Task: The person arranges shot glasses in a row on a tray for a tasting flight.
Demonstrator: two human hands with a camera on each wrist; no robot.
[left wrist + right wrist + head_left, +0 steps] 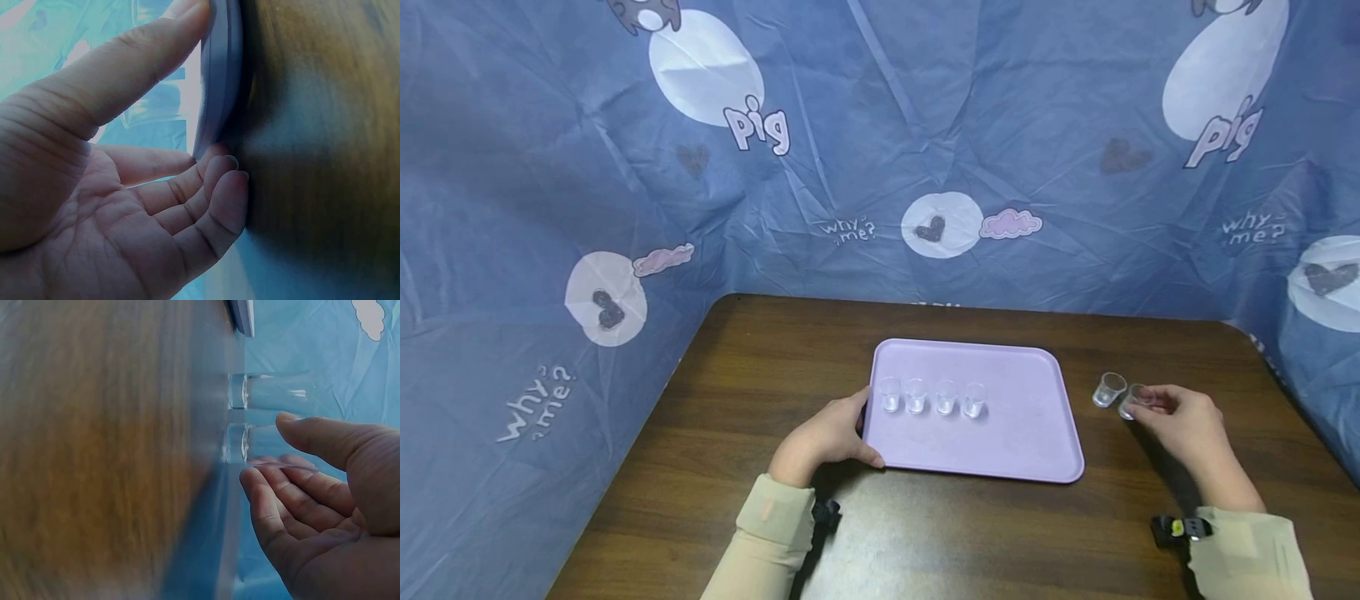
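A lilac tray lies on the table, with several clear shot glasses upright in a row on its left half. My left hand grips the tray's near left corner, thumb at the front edge and fingers along the left side; in the left wrist view the thumb presses the rim. Right of the tray, my right hand holds a clear shot glass between thumb and fingers, its base at the table top. Beside that glass, on the tray side, stands another shot glass, untouched.
The brown wooden table reaches back to a blue printed cloth hanging behind and at both sides. A dark wrist camera is worn on the left wrist, another camera on the right.
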